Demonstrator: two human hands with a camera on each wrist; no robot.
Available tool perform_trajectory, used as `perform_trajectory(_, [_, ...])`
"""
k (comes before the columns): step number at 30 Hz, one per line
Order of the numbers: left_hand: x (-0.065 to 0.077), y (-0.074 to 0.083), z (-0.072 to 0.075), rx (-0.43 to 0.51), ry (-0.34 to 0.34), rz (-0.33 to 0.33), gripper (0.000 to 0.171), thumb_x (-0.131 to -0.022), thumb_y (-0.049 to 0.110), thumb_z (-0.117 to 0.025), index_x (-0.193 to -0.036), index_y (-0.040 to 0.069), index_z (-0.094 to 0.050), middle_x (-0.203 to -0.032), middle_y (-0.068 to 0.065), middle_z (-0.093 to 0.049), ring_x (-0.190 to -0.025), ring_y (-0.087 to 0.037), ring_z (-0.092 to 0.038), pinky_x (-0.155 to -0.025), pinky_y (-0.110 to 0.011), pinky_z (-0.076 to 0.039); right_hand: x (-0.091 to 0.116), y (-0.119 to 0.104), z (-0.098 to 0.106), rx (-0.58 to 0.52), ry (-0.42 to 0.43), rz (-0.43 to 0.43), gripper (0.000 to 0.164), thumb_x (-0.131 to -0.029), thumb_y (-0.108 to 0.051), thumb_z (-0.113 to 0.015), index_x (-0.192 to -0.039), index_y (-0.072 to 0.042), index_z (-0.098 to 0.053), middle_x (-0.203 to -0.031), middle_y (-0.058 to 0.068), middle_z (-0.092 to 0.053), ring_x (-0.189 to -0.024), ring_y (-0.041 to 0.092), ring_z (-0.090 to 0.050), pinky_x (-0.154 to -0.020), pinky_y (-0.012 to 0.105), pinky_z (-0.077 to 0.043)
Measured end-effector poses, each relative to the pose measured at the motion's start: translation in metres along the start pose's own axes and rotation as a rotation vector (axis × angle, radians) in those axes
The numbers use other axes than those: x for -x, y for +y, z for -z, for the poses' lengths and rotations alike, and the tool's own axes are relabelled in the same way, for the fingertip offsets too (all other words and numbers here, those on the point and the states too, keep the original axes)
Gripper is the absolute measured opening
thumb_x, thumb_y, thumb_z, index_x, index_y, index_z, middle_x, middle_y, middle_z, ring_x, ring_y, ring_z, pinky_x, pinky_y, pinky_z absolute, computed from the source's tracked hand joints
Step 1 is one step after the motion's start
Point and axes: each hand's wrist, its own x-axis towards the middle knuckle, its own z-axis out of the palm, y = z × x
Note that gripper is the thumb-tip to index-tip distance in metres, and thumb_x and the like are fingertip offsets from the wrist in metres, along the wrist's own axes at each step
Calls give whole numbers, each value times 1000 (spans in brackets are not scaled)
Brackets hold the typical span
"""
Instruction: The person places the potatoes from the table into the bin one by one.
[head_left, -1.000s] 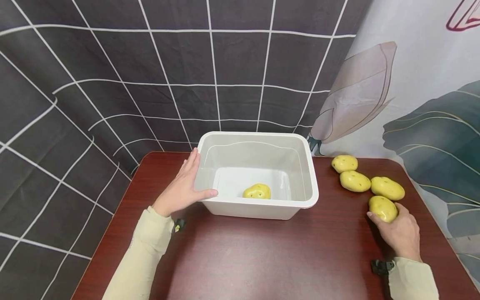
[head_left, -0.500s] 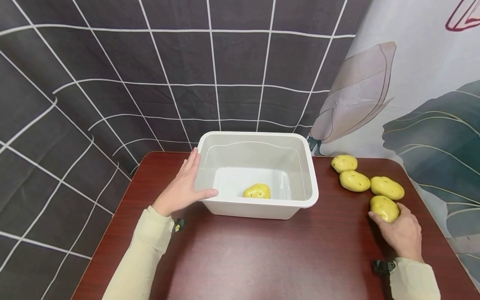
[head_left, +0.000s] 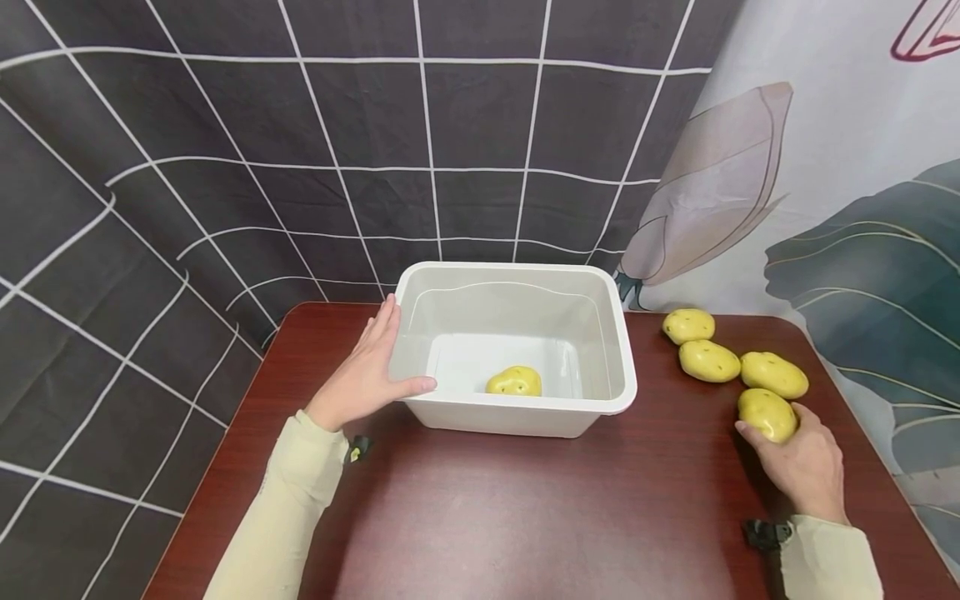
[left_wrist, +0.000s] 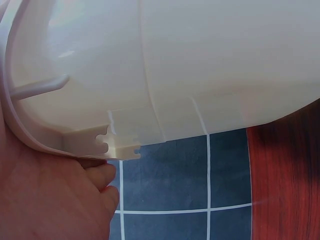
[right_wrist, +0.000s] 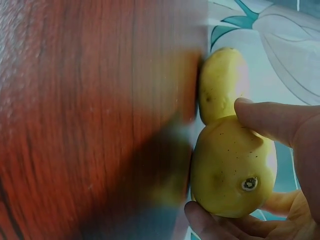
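Note:
My right hand grips a yellow potato at the right of the table, thumb on one side and fingers on the other. In the right wrist view this potato shows a dark-ringed spot, and another potato is just beyond it. At the left end of a light grey plastic tub, my left hand rests against the rim, thumb over the front corner and fingers straight along the side. The tub's wall fills most of the left wrist view. Inside the tub lies one potato.
Beyond the gripped potato, three more lie close together: one at the back, a middle potato and a right-hand potato. The dark red wooden table backs onto a dark checked cloth and a printed curtain.
My right hand has shifted very slightly with the potato in its grip. The left hand, the tub and the other potatoes stay where they were.

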Motion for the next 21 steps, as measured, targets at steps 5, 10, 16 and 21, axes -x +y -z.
perform_trajectory(5, [0, -1, 0, 3, 1, -4, 119, -83, 58, -74, -160, 1, -3, -168, -4, 10, -154, -25, 4, -125, -46, -4, 1, -1, 0, -2, 11, 15, 95, -91, -47, -68, -150, 14, -25, -132, 43, -39, -115, 58, -41, -88, 68, -37])
perform_trajectory(10, [-1, 0, 0, 5, 0, -5, 120, -82, 58, -75, -160, 0, -4, -168, -4, 10, -154, -25, 5, -125, -46, -4, 3, -3, 2, -3, 31, 37, 94, -91, -46, -69, -150, 13, -26, -131, 43, -40, -114, 58, -41, -87, 68, -37])
perform_trajectory(16, [-1, 0, 0, 2, 0, 0, 121, -82, 59, -75, -160, 1, -3, -168, -3, 10, -154, -24, 5, -125, -46, -4, 5, -9, 5, -10, 44, 61, 95, -91, -45, -69, -151, 13, -24, -133, 44, -40, -115, 58, -40, -89, 69, -36])
perform_trajectory(21, [0, -1, 0, 5, -2, 4, 120, -83, 59, -74, -160, 1, -2, -168, -4, 10, -154, -26, 4, -124, -49, -5, 6, -13, 7, -13, 51, 77, 95, -90, -44, -70, -150, 14, -25, -132, 44, -40, -115, 58, -41, -88, 70, -36])
